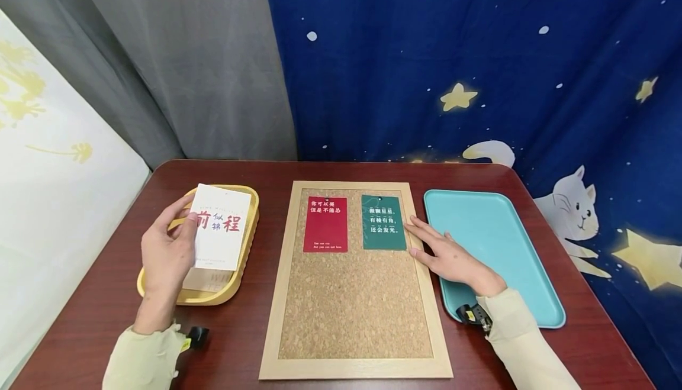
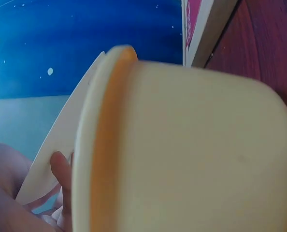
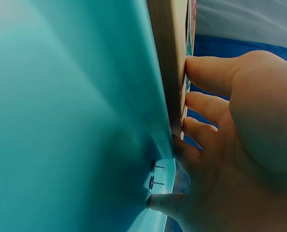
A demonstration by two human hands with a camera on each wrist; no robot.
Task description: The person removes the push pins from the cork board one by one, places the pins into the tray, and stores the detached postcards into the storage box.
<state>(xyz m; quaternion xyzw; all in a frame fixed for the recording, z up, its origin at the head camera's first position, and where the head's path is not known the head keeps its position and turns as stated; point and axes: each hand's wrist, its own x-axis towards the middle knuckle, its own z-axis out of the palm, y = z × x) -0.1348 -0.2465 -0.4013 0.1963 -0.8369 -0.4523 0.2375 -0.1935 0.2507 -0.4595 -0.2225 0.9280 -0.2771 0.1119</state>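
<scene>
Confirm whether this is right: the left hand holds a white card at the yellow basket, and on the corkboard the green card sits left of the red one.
One thing is wrong: on the corkboard, the green card sits right of the red card, not left, as the head view shows. The left hand does hold a white card at the yellow basket.

Bright light, blurred basket (image 2: 196, 145), shadowed tray (image 3: 80, 130)

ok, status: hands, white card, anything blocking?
Left hand holding white card at yellow basket. Right hand at right edge of corkboard. Red card, green card pinned; no obstruction seen.
</scene>
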